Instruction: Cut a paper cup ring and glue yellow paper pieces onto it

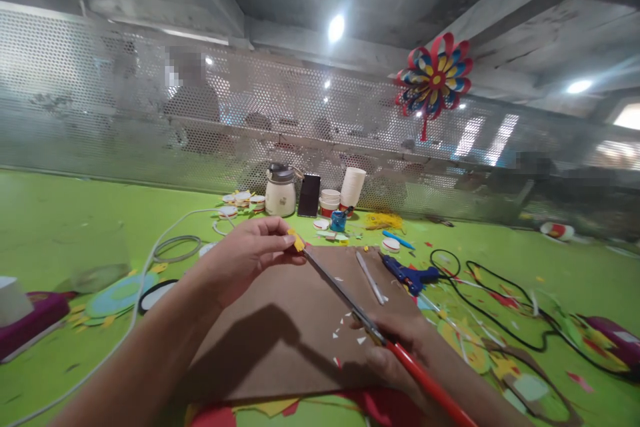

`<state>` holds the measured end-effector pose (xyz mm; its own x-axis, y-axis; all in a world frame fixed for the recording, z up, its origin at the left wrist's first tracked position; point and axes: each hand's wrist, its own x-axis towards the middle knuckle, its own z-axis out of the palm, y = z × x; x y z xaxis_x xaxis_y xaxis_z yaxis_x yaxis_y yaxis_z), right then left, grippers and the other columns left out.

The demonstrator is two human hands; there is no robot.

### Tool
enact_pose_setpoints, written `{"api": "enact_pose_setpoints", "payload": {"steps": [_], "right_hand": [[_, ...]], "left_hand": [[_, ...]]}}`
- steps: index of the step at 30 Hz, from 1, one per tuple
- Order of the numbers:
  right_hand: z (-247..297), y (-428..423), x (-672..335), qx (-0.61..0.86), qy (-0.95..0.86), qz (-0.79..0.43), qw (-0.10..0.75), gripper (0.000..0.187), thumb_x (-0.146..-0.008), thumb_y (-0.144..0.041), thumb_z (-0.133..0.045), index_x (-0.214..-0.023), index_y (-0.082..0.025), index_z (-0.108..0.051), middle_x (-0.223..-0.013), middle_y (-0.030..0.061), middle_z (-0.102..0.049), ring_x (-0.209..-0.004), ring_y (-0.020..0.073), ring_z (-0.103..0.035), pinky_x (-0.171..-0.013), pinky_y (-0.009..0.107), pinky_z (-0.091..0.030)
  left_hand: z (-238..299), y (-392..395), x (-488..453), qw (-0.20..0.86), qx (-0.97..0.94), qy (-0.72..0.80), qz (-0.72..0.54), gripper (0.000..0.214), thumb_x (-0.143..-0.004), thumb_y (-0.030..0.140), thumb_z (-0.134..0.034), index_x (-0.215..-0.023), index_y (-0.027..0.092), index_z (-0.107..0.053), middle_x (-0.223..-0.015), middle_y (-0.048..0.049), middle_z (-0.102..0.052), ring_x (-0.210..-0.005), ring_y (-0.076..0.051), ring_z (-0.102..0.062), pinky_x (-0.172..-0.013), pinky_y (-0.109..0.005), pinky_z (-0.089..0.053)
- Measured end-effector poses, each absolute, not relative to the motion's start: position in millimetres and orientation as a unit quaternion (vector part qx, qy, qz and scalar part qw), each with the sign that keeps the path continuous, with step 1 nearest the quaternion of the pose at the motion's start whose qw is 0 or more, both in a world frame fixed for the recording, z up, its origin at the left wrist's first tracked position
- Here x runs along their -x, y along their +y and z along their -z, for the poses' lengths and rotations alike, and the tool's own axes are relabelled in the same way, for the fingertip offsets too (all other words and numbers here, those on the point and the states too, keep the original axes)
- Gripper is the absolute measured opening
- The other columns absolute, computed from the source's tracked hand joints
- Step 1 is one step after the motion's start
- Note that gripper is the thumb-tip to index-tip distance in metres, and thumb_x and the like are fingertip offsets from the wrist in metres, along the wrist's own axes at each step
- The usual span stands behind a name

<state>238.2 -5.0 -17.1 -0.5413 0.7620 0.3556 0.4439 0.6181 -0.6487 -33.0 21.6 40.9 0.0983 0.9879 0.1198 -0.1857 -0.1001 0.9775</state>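
Note:
My left hand [245,257] pinches a small yellow paper piece [298,241] above a brown cardboard sheet [280,340]. My right hand [400,360] grips red-handled scissors [350,300], whose long blades point up-left and meet the yellow piece at their tip. Tiny white paper scraps [347,330] lie on the cardboard under the blades.
A blue glue gun [413,275] with black cord [500,307] lies right of the cardboard, a white stick [371,278] beside it. At the back stand a jar [280,192], phone [309,195], stacked cups [353,187] and paper discs. A paper pinwheel [434,80] hangs on the mesh fence. Coloured cut-outs litter the green table [75,213].

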Motion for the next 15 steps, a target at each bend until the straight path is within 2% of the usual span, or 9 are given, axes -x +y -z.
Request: {"api": "enact_pose_setpoints", "payload": {"steps": [4, 10, 15], "right_hand": [[10.9, -6.0, -236.8, 0.355, -0.849, -0.239, 0.308, 0.056, -0.087, -0.068, -0.052, -0.110, -0.024, -0.077, -0.103, 0.0142, -0.074, -0.108, 0.0365, -0.065, -0.093, 0.051, -0.049], [10.5, -6.9, -235.9, 0.360, -0.845, -0.272, 0.288, 0.060, -0.087, -0.070, -0.051, -0.111, -0.022, -0.077, -0.089, 0.0112, -0.076, -0.089, 0.0315, -0.071, -0.086, 0.045, -0.053], [7.6, -8.2, -235.5, 0.354, -0.847, -0.270, 0.291, 0.058, -0.087, -0.070, -0.050, -0.108, -0.023, -0.078, -0.083, 0.0106, -0.076, -0.088, 0.0304, -0.070, -0.090, 0.046, -0.051]], "left_hand": [[-41.1, 21.5, 34.5, 0.549, -0.518, 0.389, -0.528, 0.013, -0.063, 0.021, -0.080, -0.065, 0.014, -0.069, -0.070, -0.0078, -0.075, -0.068, -0.017, -0.069, -0.073, -0.028, -0.056], [-40.3, 22.3, 36.1, 0.551, -0.527, 0.391, -0.515, 0.012, -0.065, 0.020, -0.080, -0.065, 0.015, -0.070, -0.071, -0.0073, -0.076, -0.069, -0.017, -0.070, -0.073, -0.027, -0.056], [-39.0, 22.5, 38.7, 0.556, -0.539, 0.382, -0.504, 0.011, -0.066, 0.020, -0.080, -0.067, 0.014, -0.070, -0.072, -0.0058, -0.075, -0.067, -0.016, -0.069, -0.073, -0.027, -0.056]]}}
